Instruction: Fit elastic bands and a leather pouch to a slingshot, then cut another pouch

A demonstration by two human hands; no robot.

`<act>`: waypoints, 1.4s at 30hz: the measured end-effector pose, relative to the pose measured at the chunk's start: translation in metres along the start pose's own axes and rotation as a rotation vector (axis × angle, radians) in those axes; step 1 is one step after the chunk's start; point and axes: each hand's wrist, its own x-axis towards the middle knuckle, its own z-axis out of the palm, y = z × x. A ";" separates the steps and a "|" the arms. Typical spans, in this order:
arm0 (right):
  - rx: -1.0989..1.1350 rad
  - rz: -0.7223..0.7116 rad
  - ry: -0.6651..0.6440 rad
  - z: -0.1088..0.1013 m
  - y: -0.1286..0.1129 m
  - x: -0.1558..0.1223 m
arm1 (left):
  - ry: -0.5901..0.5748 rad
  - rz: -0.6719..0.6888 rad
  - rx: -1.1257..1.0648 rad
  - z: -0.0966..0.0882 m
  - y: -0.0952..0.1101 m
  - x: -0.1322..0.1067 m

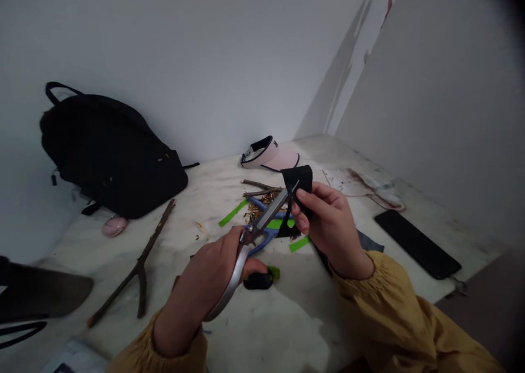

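Note:
My left hand [205, 285] is closed round the silver handles of a pair of scissors [262, 220]. Their blades point up and right and close on a black strip of cloth [296, 184]. My right hand [328, 220] pinches that black cloth between thumb and fingers, holding it up above the white tabletop [287, 318]. A narrow cut strip of the cloth hangs down beside the blades. Both wrists wear mustard-yellow sleeves.
A black backpack [110, 154] leans on the wall at the left. A forked stick [135, 263], green tape strips [233, 213], short twigs [258, 187], a pink visor [270, 154], a black phone [416, 244], a pink small object [115, 226] and a black-and-green tool [260, 279] lie about.

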 end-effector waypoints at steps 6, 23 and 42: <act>-0.028 -0.015 0.004 -0.001 0.002 0.002 | 0.042 0.041 0.054 0.002 -0.002 -0.003; -0.094 -0.004 -0.032 -0.009 -0.002 0.006 | -0.059 -0.024 0.023 -0.004 -0.002 -0.005; -0.144 0.002 -0.021 -0.014 -0.007 0.004 | 0.161 0.176 -0.103 0.008 -0.015 0.000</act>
